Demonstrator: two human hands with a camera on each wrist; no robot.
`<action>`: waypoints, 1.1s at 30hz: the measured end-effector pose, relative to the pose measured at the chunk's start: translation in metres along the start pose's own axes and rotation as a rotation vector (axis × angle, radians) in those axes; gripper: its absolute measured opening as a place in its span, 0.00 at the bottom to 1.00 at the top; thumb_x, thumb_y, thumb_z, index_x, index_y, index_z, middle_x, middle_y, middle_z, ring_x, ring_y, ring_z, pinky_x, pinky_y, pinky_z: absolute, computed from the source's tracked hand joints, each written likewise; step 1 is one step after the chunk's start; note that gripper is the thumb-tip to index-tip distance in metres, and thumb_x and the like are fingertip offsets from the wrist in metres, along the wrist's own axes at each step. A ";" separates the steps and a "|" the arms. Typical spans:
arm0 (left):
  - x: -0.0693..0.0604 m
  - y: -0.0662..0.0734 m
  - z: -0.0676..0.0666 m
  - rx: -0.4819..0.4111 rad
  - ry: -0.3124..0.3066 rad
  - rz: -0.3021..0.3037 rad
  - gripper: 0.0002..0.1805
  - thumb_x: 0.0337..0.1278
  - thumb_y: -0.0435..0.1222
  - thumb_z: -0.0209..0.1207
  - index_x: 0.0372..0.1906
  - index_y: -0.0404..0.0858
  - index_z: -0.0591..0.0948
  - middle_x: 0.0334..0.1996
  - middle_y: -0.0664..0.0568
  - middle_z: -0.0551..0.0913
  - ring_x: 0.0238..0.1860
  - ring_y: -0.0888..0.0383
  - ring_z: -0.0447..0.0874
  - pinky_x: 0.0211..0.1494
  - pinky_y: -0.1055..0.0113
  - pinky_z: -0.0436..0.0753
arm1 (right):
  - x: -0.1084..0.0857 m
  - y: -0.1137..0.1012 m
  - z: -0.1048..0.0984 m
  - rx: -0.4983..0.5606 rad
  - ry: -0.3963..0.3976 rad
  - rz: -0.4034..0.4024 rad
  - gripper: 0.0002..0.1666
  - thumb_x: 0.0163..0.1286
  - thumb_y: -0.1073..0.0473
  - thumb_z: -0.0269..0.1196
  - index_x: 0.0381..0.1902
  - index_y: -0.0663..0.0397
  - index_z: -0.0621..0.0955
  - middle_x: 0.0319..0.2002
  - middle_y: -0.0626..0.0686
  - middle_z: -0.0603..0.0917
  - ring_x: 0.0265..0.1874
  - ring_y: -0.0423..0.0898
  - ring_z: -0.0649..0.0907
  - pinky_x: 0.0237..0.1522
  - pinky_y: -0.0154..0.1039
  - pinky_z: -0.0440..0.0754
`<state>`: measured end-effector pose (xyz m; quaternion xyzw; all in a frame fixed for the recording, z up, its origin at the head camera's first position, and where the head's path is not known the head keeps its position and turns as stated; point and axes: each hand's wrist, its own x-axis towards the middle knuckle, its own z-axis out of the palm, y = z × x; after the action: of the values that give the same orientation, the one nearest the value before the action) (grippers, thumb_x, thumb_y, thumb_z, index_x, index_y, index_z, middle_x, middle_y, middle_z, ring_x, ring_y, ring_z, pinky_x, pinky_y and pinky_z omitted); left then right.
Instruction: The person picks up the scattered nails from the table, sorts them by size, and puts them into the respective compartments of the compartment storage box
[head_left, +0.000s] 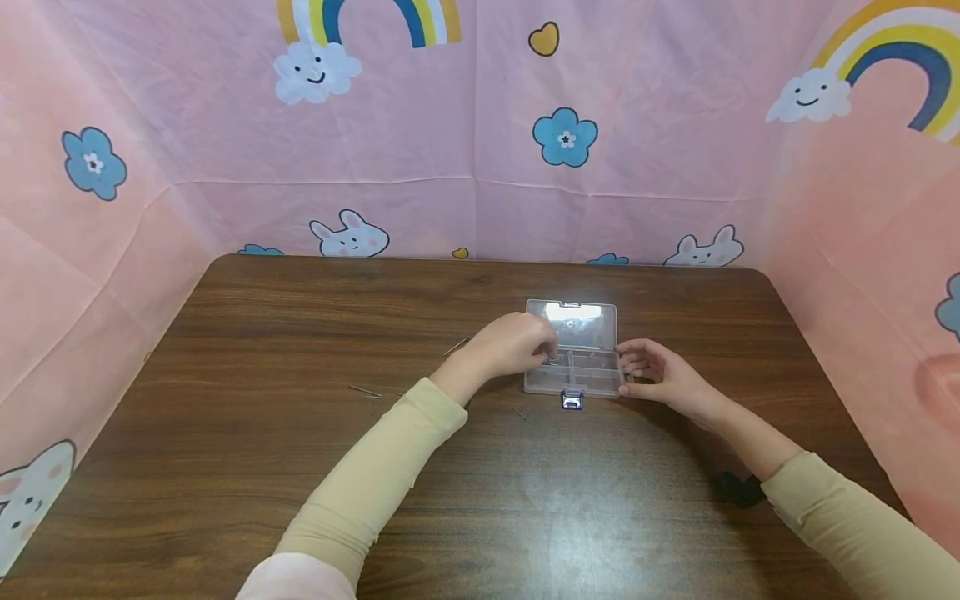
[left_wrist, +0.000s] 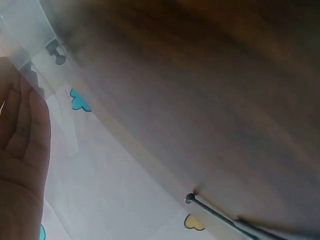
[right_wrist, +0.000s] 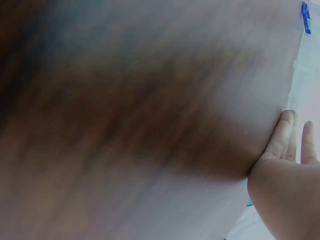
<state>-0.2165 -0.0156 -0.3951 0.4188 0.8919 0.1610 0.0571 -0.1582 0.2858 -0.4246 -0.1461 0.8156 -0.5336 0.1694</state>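
Observation:
A clear plastic box (head_left: 547, 382) with compartments lies on the table, its transparent lid (head_left: 588, 327) raised at the back. My left hand (head_left: 517, 342) is over its back left compartment, fingers bent downward; whether anything sits between the fingertips is hidden. In the left wrist view, a nail (left_wrist: 57, 52) shows through the clear box beside that hand. At the box's right side, my right hand (head_left: 660, 379) touches the edge with extended fingers and thumb. Loose nails lie around the left forearm, among them one nail (head_left: 365, 390) to its left and another nail (head_left: 456, 345) behind it.
A small nail (head_left: 520, 414) lies in front of the box, near its blue-edged latch (head_left: 572, 400). The brown wooden table (head_left: 480, 517) ends at a pink patterned cloth (head_left: 480, 125) behind and at both sides. A dark shape (head_left: 738, 487) appears beneath the right forearm.

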 end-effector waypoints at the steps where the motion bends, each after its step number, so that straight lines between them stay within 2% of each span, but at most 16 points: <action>1: 0.000 0.000 0.000 0.003 0.003 0.000 0.10 0.67 0.26 0.62 0.42 0.41 0.91 0.43 0.53 0.92 0.45 0.57 0.90 0.53 0.63 0.87 | 0.000 0.000 0.000 0.000 -0.001 0.001 0.34 0.72 0.69 0.69 0.71 0.68 0.69 0.60 0.65 0.76 0.53 0.37 0.80 0.58 0.22 0.78; 6: -0.002 -0.005 -0.001 0.024 0.028 0.009 0.07 0.68 0.29 0.65 0.42 0.42 0.91 0.41 0.54 0.92 0.45 0.58 0.89 0.54 0.63 0.87 | 0.000 0.001 0.000 -0.002 -0.004 0.003 0.34 0.72 0.69 0.69 0.72 0.68 0.69 0.61 0.66 0.76 0.53 0.36 0.80 0.58 0.22 0.78; 12: -0.009 -0.013 -0.010 0.038 0.072 -0.004 0.07 0.67 0.29 0.66 0.43 0.43 0.91 0.42 0.54 0.92 0.46 0.58 0.89 0.56 0.63 0.87 | 0.000 0.001 0.000 -0.012 -0.002 0.005 0.34 0.72 0.68 0.69 0.72 0.68 0.69 0.61 0.67 0.76 0.53 0.36 0.80 0.58 0.22 0.77; 21: -0.025 -0.031 -0.020 0.034 0.094 -0.061 0.06 0.66 0.29 0.67 0.42 0.41 0.91 0.41 0.53 0.91 0.43 0.57 0.88 0.54 0.61 0.87 | 0.000 0.001 0.000 -0.016 -0.009 0.002 0.34 0.73 0.68 0.69 0.72 0.68 0.69 0.61 0.67 0.76 0.53 0.36 0.80 0.58 0.22 0.77; 28: -0.038 -0.044 -0.030 0.024 0.075 -0.149 0.06 0.69 0.31 0.66 0.44 0.41 0.91 0.44 0.52 0.91 0.46 0.55 0.88 0.57 0.60 0.86 | 0.001 0.000 0.000 -0.027 -0.005 0.009 0.34 0.72 0.68 0.69 0.72 0.67 0.69 0.61 0.67 0.76 0.53 0.37 0.79 0.58 0.22 0.77; 33: -0.049 -0.053 -0.034 0.013 0.067 -0.192 0.05 0.69 0.32 0.67 0.45 0.41 0.91 0.44 0.52 0.91 0.43 0.55 0.85 0.55 0.59 0.85 | 0.001 0.001 0.000 -0.035 0.000 0.019 0.34 0.72 0.67 0.69 0.72 0.67 0.69 0.62 0.68 0.76 0.53 0.37 0.79 0.58 0.22 0.77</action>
<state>-0.2322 -0.0927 -0.3830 0.3261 0.9303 0.1631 0.0397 -0.1589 0.2860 -0.4257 -0.1414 0.8262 -0.5176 0.1718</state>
